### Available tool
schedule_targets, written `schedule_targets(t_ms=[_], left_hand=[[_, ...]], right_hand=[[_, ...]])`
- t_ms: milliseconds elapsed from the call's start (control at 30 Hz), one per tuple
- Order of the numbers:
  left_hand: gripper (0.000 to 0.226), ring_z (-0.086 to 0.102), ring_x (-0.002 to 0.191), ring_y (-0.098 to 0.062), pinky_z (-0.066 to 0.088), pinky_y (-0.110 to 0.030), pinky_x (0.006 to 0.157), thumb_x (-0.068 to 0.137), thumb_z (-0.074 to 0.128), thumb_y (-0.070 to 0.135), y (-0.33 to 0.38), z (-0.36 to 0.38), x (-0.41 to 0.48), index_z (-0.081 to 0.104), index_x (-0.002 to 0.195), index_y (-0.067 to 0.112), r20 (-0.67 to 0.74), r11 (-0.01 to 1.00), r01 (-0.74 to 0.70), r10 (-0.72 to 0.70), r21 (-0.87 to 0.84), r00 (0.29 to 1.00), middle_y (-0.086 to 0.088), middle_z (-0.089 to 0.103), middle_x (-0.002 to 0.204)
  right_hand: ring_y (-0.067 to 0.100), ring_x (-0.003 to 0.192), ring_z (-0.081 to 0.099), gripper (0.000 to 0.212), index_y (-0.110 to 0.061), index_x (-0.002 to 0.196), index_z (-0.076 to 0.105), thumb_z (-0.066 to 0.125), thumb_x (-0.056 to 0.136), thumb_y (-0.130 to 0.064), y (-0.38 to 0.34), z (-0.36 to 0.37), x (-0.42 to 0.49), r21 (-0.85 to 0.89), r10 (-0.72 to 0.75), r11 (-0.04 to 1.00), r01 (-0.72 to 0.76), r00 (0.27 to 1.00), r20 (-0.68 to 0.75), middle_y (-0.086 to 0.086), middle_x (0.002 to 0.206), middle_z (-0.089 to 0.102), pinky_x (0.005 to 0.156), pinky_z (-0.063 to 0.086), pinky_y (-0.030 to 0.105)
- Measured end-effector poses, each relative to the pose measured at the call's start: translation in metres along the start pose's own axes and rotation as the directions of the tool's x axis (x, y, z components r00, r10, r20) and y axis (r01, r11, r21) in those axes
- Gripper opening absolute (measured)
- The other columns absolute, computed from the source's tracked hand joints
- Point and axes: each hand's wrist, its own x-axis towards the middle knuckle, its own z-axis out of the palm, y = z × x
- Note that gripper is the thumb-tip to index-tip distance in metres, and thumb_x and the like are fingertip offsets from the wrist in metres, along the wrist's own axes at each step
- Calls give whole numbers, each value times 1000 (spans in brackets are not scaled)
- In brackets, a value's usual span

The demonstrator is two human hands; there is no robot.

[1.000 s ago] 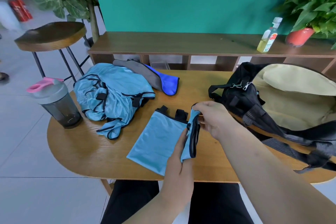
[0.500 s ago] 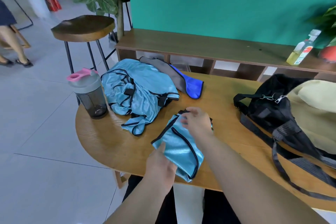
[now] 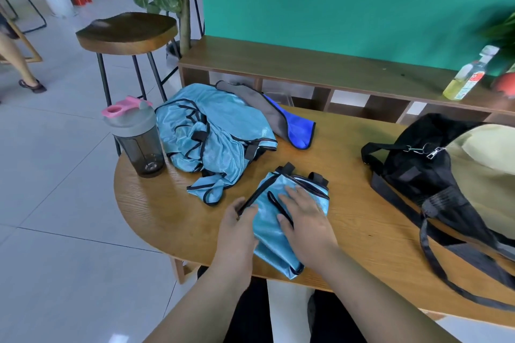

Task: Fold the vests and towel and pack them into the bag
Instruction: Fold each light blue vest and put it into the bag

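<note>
A light-blue vest with black trim, folded (image 3: 271,220), lies near the front edge of the wooden table (image 3: 156,211). My right hand (image 3: 305,217) presses flat on top of it with straight fingers. My left hand (image 3: 237,227) sits at the vest's left edge, thumb and fingers at the black trim. A heap of unfolded light-blue vests (image 3: 211,136) lies behind, to the left. A grey and blue towel (image 3: 281,120) lies at the back. The black bag (image 3: 434,175) stands open at the right, showing its beige lining.
A grey shaker bottle with a pink lid (image 3: 133,136) stands at the table's left end. A wooden stool (image 3: 128,33) is behind it. A low shelf (image 3: 320,69) along the green wall carries a drink bottle (image 3: 468,78). A person's leg (image 3: 16,61) shows at far left.
The right flap of the vest has been folded over to the left and laid flat. My right hand went from pinching the flap to pressing on the folded vest. The camera turned left.
</note>
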Motion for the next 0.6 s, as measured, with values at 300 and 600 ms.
schedule_targets(t_ms=[300, 600], left_hand=[[64, 47, 138, -26, 42, -41, 114, 102, 56, 48, 29, 20, 61, 43, 155, 14, 322, 155, -408, 394, 900, 861, -7, 53, 148], [62, 62, 125, -16, 54, -36, 99, 91, 74, 51, 22, 48, 93, 56, 144, 26, 426, 36, -480, 407, 877, 808, 3, 65, 137]], right_hand=[[8, 159, -21, 65, -30, 166, 20, 22, 109, -60, -2, 4, -4, -114, -15, 993, 23, 997, 70, -11, 176, -2, 127, -10, 31], [6, 155, -29, 70, -34, 168, 5, 7, 105, -65, -4, -7, -8, -55, -35, 998, 43, 991, 126, -11, 175, -8, 130, -8, 37]])
